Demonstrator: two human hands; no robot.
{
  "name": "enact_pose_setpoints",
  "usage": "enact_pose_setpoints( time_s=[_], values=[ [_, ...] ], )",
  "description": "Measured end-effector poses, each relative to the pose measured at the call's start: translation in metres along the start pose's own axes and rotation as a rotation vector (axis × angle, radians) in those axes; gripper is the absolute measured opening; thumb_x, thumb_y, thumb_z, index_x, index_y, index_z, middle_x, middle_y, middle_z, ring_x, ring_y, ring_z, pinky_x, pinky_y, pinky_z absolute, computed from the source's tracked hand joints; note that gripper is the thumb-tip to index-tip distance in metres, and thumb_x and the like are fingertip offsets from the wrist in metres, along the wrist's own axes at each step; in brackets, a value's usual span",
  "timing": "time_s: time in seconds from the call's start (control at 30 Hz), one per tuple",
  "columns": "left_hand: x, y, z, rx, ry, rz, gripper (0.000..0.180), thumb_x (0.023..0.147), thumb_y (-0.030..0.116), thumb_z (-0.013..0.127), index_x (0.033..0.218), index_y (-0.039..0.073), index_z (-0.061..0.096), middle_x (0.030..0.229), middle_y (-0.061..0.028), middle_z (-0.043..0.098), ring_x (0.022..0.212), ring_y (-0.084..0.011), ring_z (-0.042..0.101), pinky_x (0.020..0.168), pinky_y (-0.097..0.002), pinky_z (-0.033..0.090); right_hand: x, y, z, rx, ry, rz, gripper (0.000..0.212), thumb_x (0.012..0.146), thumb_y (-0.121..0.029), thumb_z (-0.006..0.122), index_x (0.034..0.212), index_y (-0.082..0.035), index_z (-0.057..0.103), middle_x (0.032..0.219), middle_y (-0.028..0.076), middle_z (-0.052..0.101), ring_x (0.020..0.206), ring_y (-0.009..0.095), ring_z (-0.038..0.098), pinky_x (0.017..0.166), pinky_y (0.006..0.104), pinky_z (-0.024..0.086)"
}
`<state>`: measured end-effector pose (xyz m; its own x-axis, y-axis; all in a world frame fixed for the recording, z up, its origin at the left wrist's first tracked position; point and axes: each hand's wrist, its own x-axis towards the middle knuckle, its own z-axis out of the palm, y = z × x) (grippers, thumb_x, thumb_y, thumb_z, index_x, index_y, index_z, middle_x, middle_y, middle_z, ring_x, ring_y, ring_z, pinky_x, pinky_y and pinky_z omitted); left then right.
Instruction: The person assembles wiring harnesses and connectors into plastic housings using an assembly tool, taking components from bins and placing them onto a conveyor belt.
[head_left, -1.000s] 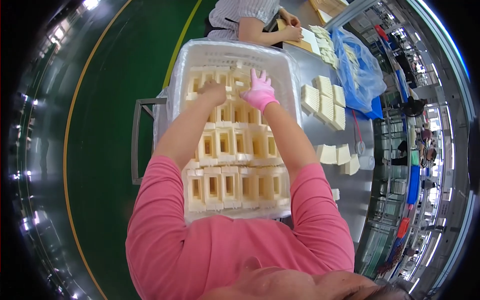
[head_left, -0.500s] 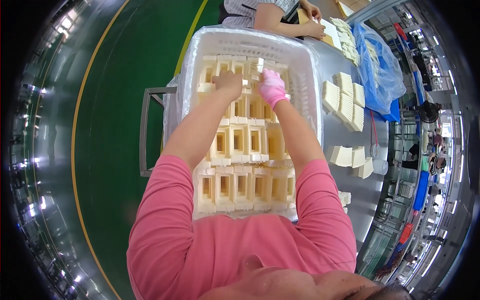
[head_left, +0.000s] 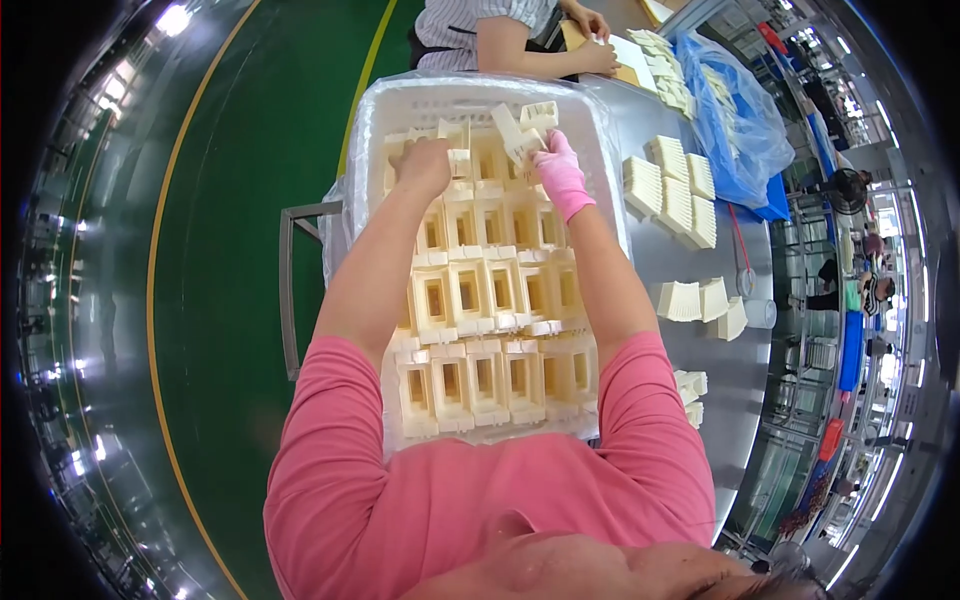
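Head view: cream plastic parts (head_left: 520,130) between both hands (head_left: 425,165), above crate (head_left: 400,110).

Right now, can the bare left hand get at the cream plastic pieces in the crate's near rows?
Probably yes. The left hand is at the far end of the white crate, and the near-row pieces lie uncovered under the forearms, with nothing stacked on them.

The scene is seen from a single wide fisheye camera worn on the person's head, aimed steeply downward and slightly forward. The pink sleeves and forearms are viewed close, rising from the lower edge. A white crate (head_left: 600,130) of cream parts fills the centre. Straight edges are bent toward the dark circular rim.
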<state>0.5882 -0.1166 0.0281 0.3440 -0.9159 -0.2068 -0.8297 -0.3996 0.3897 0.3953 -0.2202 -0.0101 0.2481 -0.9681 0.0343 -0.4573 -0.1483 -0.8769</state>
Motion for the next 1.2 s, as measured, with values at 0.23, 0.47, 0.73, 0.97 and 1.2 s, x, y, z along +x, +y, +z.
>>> enact_pose_setpoints(
  time_s=[0.23, 0.47, 0.73, 0.97, 1.2],
  values=[
    [0.014, -0.009, 0.016, -0.088, 0.232, 0.261, 0.02, 0.08, 0.013, 0.051, 0.095, 0.008, 0.064, 0.095, -0.022, 0.061, 0.095, -0.0397, 0.055, 0.083, -0.0475, 0.044, -0.023, -0.024, -0.027, 0.934, -0.142, 0.251, 0.037, 0.079, -0.008, 0.057, 0.115, -0.007, 0.049, 0.093, 0.004, 0.057, 0.083, 0.016, 0.058, 0.066, 0.0317, 0.05],
    [0.005, -0.002, 0.019, -0.072, 0.234, 0.225, 0.023, 0.081, 0.013, 0.047, 0.096, 0.009, 0.064, 0.1, -0.0191, 0.06, 0.099, -0.038, 0.054, 0.085, -0.0516, 0.041, -0.134, -0.104, -0.092, 1.079, -0.34, 0.153, 0.052, 0.082, -0.012, 0.051, 0.131, -0.005, 0.038, 0.11, 0.007, 0.058, 0.077, 0.01, 0.061, 0.066, 0.0234, 0.051],
    [0.015, 0.005, 0.032, -0.001, 0.197, 0.299, 0.026, 0.082, 0.017, 0.049, 0.104, 0.012, 0.061, 0.102, -0.0193, 0.058, 0.103, -0.0366, 0.053, 0.083, -0.0567, 0.041, -0.253, -0.056, -0.201, 1.07, 0.096, 0.163, 0.048, 0.082, -0.009, 0.052, 0.128, -0.004, 0.042, 0.109, 0.006, 0.058, 0.085, 0.014, 0.062, 0.071, 0.0275, 0.053],
    [0.023, 0.0, 0.035, 0.03, 0.265, 0.481, 0.028, 0.078, 0.012, 0.051, 0.103, 0.008, 0.062, 0.088, -0.0222, 0.062, 0.088, -0.0384, 0.059, 0.075, -0.0486, 0.046, -0.366, -0.038, -0.298, 0.646, 0.583, 0.207, 0.04, 0.084, -0.009, 0.05, 0.123, -0.002, 0.047, 0.111, 0.008, 0.057, 0.097, 0.019, 0.058, 0.079, 0.0317, 0.052],
    [-0.042, 0.109, 0.003, -0.192, -0.015, 0.745, 0.033, 0.082, 0.02, 0.058, 0.11, 0.003, 0.06, 0.099, -0.0165, 0.065, 0.095, -0.0273, 0.061, 0.084, -0.0349, 0.045, -0.492, 0.059, -0.343, -0.313, 0.719, 0.653, 0.033, 0.08, -0.018, 0.053, 0.11, -0.004, 0.054, 0.099, 0.016, 0.061, 0.094, 0.031, 0.059, 0.08, 0.036, 0.045]
  ],
)
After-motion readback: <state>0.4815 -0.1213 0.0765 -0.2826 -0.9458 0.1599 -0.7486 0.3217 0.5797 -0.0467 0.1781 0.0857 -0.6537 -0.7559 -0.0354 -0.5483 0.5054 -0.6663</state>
